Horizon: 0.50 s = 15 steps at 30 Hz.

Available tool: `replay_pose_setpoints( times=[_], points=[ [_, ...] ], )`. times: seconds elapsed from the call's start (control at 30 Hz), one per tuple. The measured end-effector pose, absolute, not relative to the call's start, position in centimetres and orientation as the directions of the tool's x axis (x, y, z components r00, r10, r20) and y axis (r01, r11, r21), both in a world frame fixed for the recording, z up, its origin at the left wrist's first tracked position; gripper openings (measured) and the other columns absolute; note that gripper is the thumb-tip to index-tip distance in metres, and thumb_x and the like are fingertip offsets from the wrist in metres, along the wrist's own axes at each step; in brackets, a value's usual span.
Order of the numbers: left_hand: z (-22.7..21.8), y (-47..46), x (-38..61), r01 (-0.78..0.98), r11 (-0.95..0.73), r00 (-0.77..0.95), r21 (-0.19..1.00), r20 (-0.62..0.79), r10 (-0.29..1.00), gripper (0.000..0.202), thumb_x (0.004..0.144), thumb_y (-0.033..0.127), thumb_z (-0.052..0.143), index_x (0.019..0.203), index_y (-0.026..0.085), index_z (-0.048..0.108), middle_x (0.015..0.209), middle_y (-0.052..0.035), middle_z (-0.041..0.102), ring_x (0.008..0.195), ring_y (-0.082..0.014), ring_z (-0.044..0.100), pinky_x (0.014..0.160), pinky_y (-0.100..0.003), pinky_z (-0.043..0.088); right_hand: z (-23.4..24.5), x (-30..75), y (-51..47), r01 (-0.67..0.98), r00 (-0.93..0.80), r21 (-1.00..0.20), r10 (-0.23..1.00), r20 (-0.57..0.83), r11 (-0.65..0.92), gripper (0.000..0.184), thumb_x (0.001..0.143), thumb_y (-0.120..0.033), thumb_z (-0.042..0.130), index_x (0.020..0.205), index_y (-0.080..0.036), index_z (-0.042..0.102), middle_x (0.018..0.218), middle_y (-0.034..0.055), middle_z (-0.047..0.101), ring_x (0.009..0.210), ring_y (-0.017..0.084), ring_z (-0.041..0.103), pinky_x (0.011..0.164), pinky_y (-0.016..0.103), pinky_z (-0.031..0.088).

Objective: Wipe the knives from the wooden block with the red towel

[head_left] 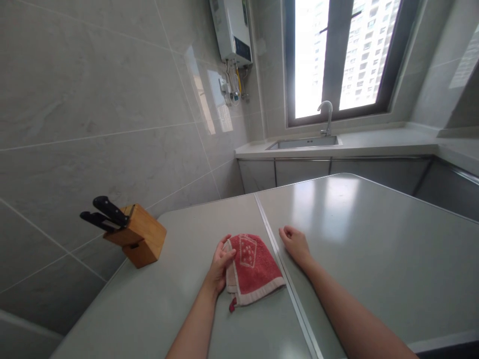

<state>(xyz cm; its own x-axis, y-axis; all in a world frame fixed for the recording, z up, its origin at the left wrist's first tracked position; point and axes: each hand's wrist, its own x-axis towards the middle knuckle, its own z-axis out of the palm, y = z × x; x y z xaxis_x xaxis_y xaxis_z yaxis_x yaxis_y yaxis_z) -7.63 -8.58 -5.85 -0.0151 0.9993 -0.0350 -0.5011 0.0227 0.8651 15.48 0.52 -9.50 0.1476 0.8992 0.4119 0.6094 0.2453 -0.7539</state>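
Observation:
A folded red towel [258, 271] with pale edges and a light square pattern lies on the pale table [194, 319]. My left hand [220, 264] grips its left edge, thumb on top and the other fingers partly hidden behind the cloth. A small red tassel or loop hangs from the towel's lower left corner. To the right of the towel, past the table's seam, my right hand [295, 243] rests on the tabletop with its fingers curled in. It is apart from the towel, and nothing shows in it.
A wooden knife block [144, 239] with black-handled knives stands at the table's left edge, by the tiled wall. A metal seam strip [286, 271] divides the table. Beyond it are a counter with a sink [305, 143], a faucet [328, 117] and a wall-mounted water heater [234, 32].

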Motion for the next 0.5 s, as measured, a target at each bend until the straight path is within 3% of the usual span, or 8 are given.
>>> replay_pose_setpoints(
  times=[0.1, 0.23, 0.5],
  points=[
    [-6.2, -8.3, -7.8, -0.487, 0.066, 0.088, 0.871, -0.026, 0.996, 0.068, 0.065, 0.021, 0.072, 0.125, 0.018, 0.04, 0.109, -0.0143, 0.062, 0.087, -0.0248, 0.065, 0.078, -0.037, 0.052, -9.4, 15.5, 0.5, 0.609, 0.145, -0.752, 0.898, 0.416, 0.25, 0.036, 0.077, -0.043, 0.042, 0.05, -0.02, 0.037, 0.046, -0.0041, 0.038, 0.046, 0.01, 0.033, 0.048, 0.023, 0.023],
    [-7.0, -8.0, -8.1, -0.439, 0.117, 0.174, 0.891, -0.043, 0.984, 0.046, 0.066, 0.016, 0.071, 0.109, 0.01, 0.054, 0.103, -0.0166, 0.065, 0.083, -0.0254, 0.066, 0.078, -0.038, 0.051, -9.3, 15.4, 0.4, 0.613, 0.142, -0.75, 0.898, 0.416, 0.25, 0.036, 0.077, -0.043, 0.043, 0.049, -0.02, 0.037, 0.046, -0.004, 0.039, 0.046, 0.01, 0.032, 0.048, 0.023, 0.023],
    [-7.8, -7.6, -8.1, -0.534, 0.104, 0.126, 0.839, -0.043, 0.991, 0.029, 0.069, 0.012, 0.067, 0.096, 0.015, 0.057, 0.093, -0.0077, 0.068, 0.082, -0.0213, 0.066, 0.077, -0.034, 0.051, -9.4, 15.4, 0.5, 0.614, 0.138, -0.747, 0.896, 0.421, 0.257, 0.037, 0.077, -0.043, 0.042, 0.049, -0.02, 0.035, 0.046, -0.0042, 0.038, 0.046, 0.01, 0.032, 0.048, 0.023, 0.023]
  ],
)
